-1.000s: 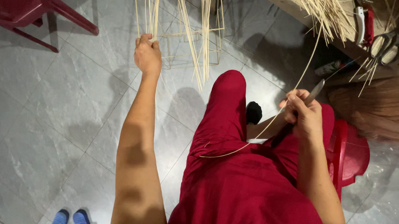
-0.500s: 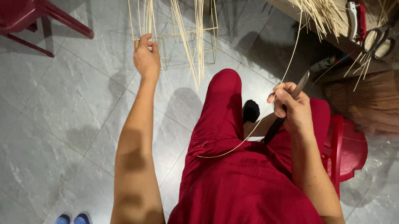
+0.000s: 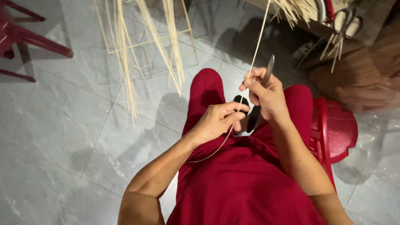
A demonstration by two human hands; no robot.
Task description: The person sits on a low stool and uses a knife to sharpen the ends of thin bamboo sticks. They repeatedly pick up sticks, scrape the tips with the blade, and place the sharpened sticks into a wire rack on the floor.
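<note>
I sit in red trousers over a grey tiled floor. My left hand (image 3: 217, 119) pinches a thin pale reed strip (image 3: 254, 56) just above my lap. The strip runs up from my fingers toward a bundle of similar strips at the top right, and its loose end curves down across my thigh. My right hand (image 3: 267, 95) holds a knife (image 3: 267, 70) with its blade pointing up, its thumb pressed against the same strip. Both hands sit close together above my knees.
A wire frame (image 3: 145, 30) with long pale strips hanging through it stands on the floor ahead. A dark red plastic chair (image 3: 16, 35) is at the far left, a red stool (image 3: 339, 130) under my right side. Scissors (image 3: 347, 24) and strips lie on a ledge at top right.
My left hand has come back from the hanging strips at the frame to my lap and taken hold of the strip. My right hand has risen slightly with the knife.
</note>
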